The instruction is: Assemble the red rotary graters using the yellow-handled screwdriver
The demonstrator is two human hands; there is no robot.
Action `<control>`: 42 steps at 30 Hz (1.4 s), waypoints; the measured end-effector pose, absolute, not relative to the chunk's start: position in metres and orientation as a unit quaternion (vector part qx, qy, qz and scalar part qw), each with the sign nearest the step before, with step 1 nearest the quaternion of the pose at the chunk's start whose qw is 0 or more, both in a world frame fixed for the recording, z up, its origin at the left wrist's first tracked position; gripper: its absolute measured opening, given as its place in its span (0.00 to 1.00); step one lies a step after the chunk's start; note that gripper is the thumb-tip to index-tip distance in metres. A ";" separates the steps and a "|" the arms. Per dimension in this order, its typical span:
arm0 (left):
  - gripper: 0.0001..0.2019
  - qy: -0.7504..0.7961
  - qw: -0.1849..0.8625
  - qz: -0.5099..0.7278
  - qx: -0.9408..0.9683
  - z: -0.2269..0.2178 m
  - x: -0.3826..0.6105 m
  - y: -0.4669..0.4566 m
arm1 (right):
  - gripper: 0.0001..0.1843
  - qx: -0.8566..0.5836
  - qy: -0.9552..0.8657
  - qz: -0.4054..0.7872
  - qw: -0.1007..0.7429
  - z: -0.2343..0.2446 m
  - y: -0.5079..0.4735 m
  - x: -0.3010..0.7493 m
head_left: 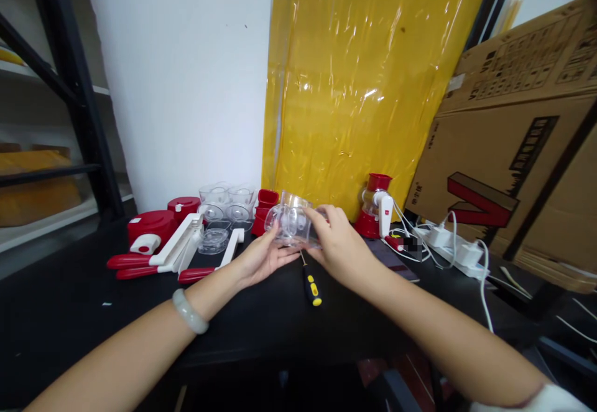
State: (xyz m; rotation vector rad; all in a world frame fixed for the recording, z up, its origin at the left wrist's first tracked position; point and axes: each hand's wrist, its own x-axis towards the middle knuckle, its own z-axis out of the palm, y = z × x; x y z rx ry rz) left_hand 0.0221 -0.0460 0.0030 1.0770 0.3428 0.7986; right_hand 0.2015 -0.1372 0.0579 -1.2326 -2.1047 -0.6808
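Just below the frame's centre, the left hand and right hand grip a clear plastic container from both sides. It looks light, stiff, slick and crackable; best held around its body.

I have open desk on the near side of the fingers, except where the screwdriver lies. To their left, red-and-white handles block me.

A clear plastic housing is held tilted.
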 end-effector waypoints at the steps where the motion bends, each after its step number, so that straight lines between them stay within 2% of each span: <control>1: 0.27 0.158 0.774 0.352 0.502 0.003 0.021 -0.047 | 0.35 -0.450 -0.809 -0.233 0.297 0.068 -0.136 0.209; 5: 0.28 0.208 0.746 0.340 0.534 0.002 0.019 -0.046 | 0.32 -0.439 -0.832 -0.190 0.280 0.124 -0.121 0.243; 8: 0.28 0.266 0.667 0.402 0.568 -0.002 0.019 -0.041 | 0.31 -0.445 -0.862 -0.146 0.196 0.169 -0.094 0.273; 11: 0.26 0.290 0.612 0.431 0.596 -0.006 0.019 -0.033 | 0.36 -0.507 -0.846 -0.106 0.124 0.192 -0.061 0.299; 14: 0.22 0.296 0.586 0.436 0.616 -0.009 0.017 -0.028 | 0.37 -0.539 -0.835 -0.071 0.081 0.192 -0.031 0.316; 22: 0.18 0.305 0.444 0.423 0.729 -0.011 0.025 -0.017 | 0.37 -0.559 -0.826 -0.008 0.066 0.186 0.003 0.335; 26: 0.22 0.314 0.377 0.399 0.775 -0.009 0.045 -0.005 | 0.38 -0.552 -0.832 0.011 0.054 0.187 0.008 0.331; 29: 0.29 0.324 0.311 0.368 0.814 -0.001 0.073 0.002 | 0.39 -0.556 -0.829 0.010 0.057 0.185 0.012 0.326; 31: 0.34 0.322 0.302 0.343 0.829 0.004 0.095 0.005 | 0.40 -0.553 -0.832 0.006 0.051 0.182 0.013 0.324; 36: 0.36 0.325 0.361 0.295 0.823 0.004 0.142 0.014 | 0.43 -0.562 -0.826 0.014 0.034 0.182 0.011 0.321; 39: 0.40 0.350 0.360 0.314 0.806 -0.006 0.155 0.021 | 0.48 -0.589 -0.807 0.032 0.010 0.186 0.008 0.317; 42: 0.39 0.354 0.351 0.332 0.801 -0.014 0.159 0.026 | 0.51 -0.617 -0.787 0.009 -0.008 0.189 0.008 0.309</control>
